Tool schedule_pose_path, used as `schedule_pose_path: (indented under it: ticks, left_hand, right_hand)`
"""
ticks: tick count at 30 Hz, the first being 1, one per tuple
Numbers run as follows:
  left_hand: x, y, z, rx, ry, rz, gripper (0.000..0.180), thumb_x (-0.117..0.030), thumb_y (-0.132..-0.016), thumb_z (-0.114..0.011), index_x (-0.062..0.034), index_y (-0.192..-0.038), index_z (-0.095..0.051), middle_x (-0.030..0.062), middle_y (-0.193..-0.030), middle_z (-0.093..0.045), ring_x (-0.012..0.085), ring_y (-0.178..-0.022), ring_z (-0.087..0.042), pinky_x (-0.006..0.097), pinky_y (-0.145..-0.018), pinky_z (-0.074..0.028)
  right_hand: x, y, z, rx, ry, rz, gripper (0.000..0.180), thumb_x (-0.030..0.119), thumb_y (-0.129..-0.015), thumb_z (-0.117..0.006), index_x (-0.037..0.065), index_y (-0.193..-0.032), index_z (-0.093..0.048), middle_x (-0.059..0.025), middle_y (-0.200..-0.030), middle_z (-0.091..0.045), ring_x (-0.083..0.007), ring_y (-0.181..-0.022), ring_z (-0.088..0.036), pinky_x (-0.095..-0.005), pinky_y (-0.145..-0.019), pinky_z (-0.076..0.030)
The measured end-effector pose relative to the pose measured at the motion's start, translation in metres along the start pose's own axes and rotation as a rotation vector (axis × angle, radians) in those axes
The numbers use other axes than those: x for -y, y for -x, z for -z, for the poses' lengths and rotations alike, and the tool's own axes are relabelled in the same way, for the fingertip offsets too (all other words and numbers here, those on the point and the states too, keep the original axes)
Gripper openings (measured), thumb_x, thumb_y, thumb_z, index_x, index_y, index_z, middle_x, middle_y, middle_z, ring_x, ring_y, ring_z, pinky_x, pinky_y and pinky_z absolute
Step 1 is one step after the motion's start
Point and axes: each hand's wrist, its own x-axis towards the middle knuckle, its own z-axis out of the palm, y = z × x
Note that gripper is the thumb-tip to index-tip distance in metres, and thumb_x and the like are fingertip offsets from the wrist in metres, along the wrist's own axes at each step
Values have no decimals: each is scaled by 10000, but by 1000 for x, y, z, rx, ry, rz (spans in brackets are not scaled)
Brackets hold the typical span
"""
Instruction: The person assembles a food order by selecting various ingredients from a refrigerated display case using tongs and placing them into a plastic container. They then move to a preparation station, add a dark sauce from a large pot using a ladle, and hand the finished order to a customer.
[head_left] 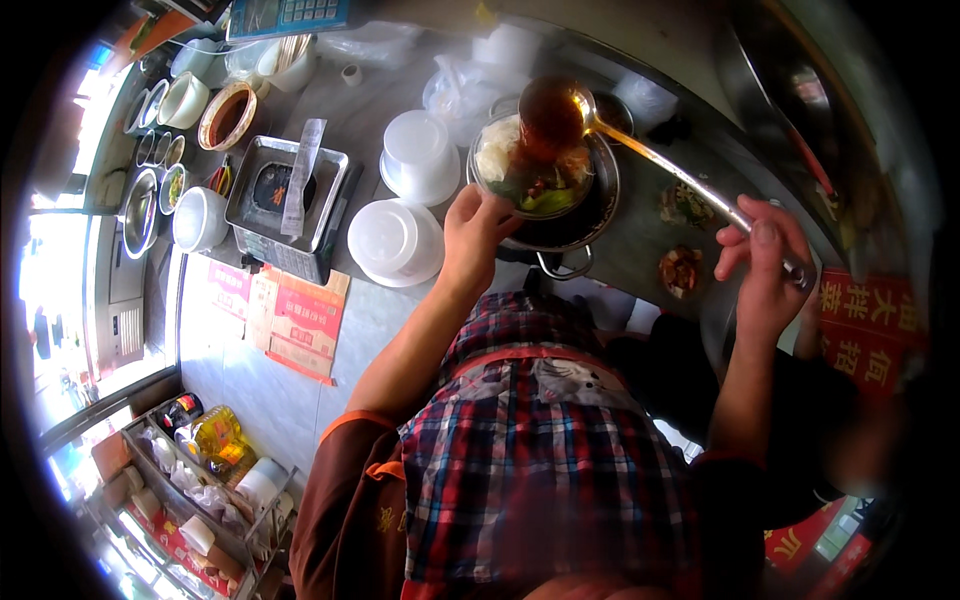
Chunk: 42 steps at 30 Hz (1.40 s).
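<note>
A metal pot (601, 212) with a loop handle stands on the counter in front of me. Over it is a round bowl (552, 213) of food: pale noodle-like pieces and green leaves. My left hand (474, 226) pinches the near left edge of this bowl. A long-handled ladle (665, 163) is in my right hand (766, 248), with the fingers curled round the far end of its handle. Reddish-brown broth (550, 118) fills the ladle's cup, which hangs above the far side of the bowl. Whether it is pouring, I cannot tell.
Left of the pot are white lidded tubs (395, 243) and a scale with a metal tray (328, 200). Further left stand several bowls (184, 101) and a sauce bowl (228, 116). Chopped food (681, 270) lies right of the pot. Shelves with an oil bottle (218, 440) are lower left.
</note>
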Motion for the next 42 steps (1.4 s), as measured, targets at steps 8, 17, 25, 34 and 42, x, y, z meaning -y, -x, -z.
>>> schedule_pose_path:
  ticks: [8,17,25,34,42]
  left_hand:
    - [-1,0,1,-10,-17,5,242,-104,-954,-605,-12,-1176,-626,99,-1089,-676,217,-1024,-664,370,-917,-566]
    - [3,30,59,7,-33,-43,193,-126,-967,-591,-70,-1145,-641,49,-1001,-656,152,-892,-631,295,-804,-535]
    - [-8,73,60,1,90,-45,258,-115,-946,-629,-13,-1181,-604,19,-1066,-664,109,-974,-625,271,-875,-510]
    - [8,76,67,0,-13,-93,197,-182,-974,-616,-48,-1117,-606,-21,-964,-607,72,-882,-557,244,-786,-471]
    - [13,81,74,-3,-46,-112,193,-187,-1013,-596,-49,-1148,-607,-12,-1005,-618,80,-919,-571,253,-817,-484]
  right_hand:
    - [-18,30,14,237,458,703,271,83,-926,-696,13,-1188,-707,-159,-932,-740,-262,-748,-723,-329,-661,-579]
    - [-41,40,2,247,441,418,225,21,-928,-678,-12,-1146,-723,-147,-947,-734,-271,-820,-727,-333,-732,-564]
    - [-115,51,-59,550,433,234,186,31,-912,-725,9,-1096,-713,-167,-973,-723,-334,-888,-719,-369,-798,-559]
    - [-188,26,-122,476,300,8,151,76,-947,-706,-12,-1070,-705,-148,-947,-725,-214,-899,-724,-316,-838,-543]
    - [-174,22,-85,362,529,-147,170,160,-989,-683,-9,-997,-701,-58,-766,-696,-125,-725,-645,-304,-688,-518]
